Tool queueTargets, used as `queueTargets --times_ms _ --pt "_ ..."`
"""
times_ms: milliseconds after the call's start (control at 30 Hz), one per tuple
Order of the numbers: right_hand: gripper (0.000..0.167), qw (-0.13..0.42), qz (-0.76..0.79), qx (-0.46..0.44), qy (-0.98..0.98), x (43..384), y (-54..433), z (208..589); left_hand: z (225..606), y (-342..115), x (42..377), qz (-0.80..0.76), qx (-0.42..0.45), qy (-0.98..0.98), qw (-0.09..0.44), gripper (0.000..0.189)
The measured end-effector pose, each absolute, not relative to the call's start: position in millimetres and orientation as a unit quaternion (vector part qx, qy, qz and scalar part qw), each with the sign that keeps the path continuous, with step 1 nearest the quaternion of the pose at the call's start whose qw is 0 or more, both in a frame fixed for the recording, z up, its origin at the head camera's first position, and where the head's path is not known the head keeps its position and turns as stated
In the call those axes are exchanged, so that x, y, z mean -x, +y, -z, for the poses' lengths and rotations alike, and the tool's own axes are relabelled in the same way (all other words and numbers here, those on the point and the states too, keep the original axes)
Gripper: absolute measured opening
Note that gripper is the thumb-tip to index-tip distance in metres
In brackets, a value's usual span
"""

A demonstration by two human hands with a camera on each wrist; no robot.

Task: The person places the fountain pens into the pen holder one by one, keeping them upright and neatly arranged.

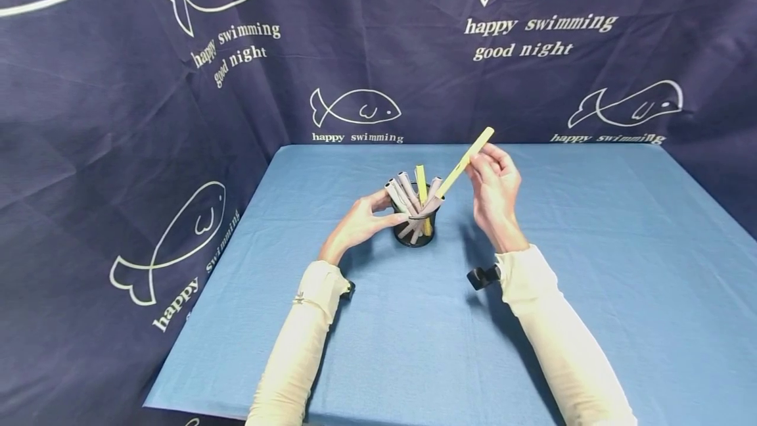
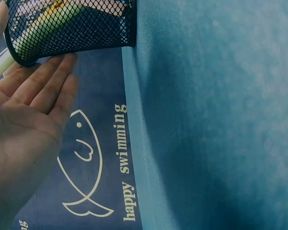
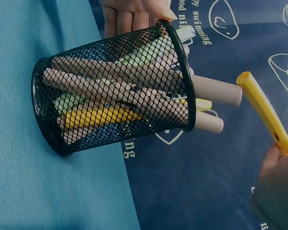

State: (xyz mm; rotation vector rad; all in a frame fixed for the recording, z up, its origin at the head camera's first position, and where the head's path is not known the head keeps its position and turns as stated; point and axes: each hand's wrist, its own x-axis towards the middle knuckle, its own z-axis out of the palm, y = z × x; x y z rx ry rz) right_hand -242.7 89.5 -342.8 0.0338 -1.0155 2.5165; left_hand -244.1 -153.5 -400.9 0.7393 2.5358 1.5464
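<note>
A black mesh pen holder (image 1: 407,234) stands upright on the table, with several pinkish-grey pens (image 3: 216,90), pale green ones and a yellow pen (image 1: 420,179) inside. My left hand (image 1: 359,221) holds it near the rim from the left, thumb in front and fingers behind. In the left wrist view the fingers (image 2: 53,84) lie nearly straight against the mesh. To the right, my right hand (image 1: 495,189) pinches another yellow pen (image 1: 464,164) by its upper part. That pen slants, its lower end close to the pen tops over the rim; whether they touch I cannot tell.
A blue cloth (image 1: 402,340) covers the table. Dark blue fabric (image 1: 426,71) printed with white fish and words hangs behind and along the left side. Black wrist cameras (image 1: 483,277) sit by both cuffs.
</note>
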Motion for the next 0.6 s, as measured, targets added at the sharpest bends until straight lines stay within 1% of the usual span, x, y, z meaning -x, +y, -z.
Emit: queueTargets --times_ms 200,400,600 --pt "0.026 0.244 -0.902 0.002 -0.357 246.9 86.6 346.4 400.5 -152.9 244.2 -0.503 -0.239 0.830 0.039 0.062" --pt "0.027 0.279 -0.881 -0.014 -0.382 248.6 84.7 354.4 400.2 -152.4 244.4 -0.500 -0.238 0.832 0.039 0.062" --pt "0.028 0.290 -0.855 -0.025 -0.429 246.2 80.6 363.3 401.0 -153.1 244.1 -0.501 -0.242 0.830 0.036 0.063"
